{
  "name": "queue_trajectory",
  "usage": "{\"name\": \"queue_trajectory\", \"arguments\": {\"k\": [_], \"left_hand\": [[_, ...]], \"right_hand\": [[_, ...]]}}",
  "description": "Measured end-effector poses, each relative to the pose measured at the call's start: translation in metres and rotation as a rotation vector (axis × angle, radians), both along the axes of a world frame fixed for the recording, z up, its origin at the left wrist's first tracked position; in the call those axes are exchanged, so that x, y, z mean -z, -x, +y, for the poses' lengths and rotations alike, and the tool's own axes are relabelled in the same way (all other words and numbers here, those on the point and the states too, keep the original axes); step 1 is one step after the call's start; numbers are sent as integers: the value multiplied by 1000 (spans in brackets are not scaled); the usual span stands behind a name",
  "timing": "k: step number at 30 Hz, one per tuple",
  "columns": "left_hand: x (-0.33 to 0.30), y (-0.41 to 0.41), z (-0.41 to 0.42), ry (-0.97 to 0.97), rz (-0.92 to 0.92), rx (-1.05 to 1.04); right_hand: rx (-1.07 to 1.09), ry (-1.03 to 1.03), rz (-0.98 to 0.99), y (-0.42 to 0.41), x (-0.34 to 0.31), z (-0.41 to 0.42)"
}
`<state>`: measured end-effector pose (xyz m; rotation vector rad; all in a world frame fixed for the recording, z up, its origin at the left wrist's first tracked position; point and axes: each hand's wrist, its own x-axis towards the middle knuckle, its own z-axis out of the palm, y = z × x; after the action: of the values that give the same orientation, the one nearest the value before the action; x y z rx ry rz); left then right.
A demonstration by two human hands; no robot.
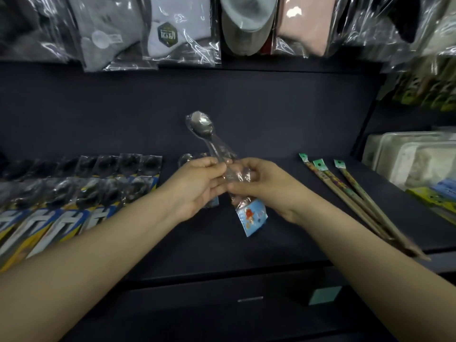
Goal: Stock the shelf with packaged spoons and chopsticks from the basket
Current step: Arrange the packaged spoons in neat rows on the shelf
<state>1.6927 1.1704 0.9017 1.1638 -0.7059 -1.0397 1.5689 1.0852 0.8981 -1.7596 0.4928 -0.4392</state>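
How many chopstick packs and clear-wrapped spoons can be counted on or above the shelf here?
Chopstick packs lying on the shelf: 3
Wrapped spoon held by left hand and right hand: 1
Total: 4

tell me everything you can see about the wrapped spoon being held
The wrapped spoon is shiny metal, sealed in clear crinkly plastic with a blue printed card at the handle end. It is held above the dark shelf, bowl pointing up and away, card end hanging down. The left hand and right hand both pinch its handle around the middle.
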Motion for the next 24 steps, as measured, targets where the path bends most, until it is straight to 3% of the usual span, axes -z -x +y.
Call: {"name": "queue_trajectory", "arguments": {"k": [4,7,12,14,16,19,24], "left_hand": [[-3,-6,7,0,14,-5],[-8,-15,12,-39,44,-9],[-4,-19,23,-115,65,-38],[-3,-22,30,-94,66,-8],[-3,-26,39,-133,-60,49],[3,-37,48,-158,-265,61],[18,-63,64,-154,-808,71]], "right_hand": [[5,5,-82,3,5,7],[-46,140,-179,1,10,16],[87,651,-172,-5,17,32],[218,965,-217,-8,21,40],[382,1319,-242,-14,27,46],[480,1590,-282,-23,30,52],[247,1892,-221,-41,40,72]]}}
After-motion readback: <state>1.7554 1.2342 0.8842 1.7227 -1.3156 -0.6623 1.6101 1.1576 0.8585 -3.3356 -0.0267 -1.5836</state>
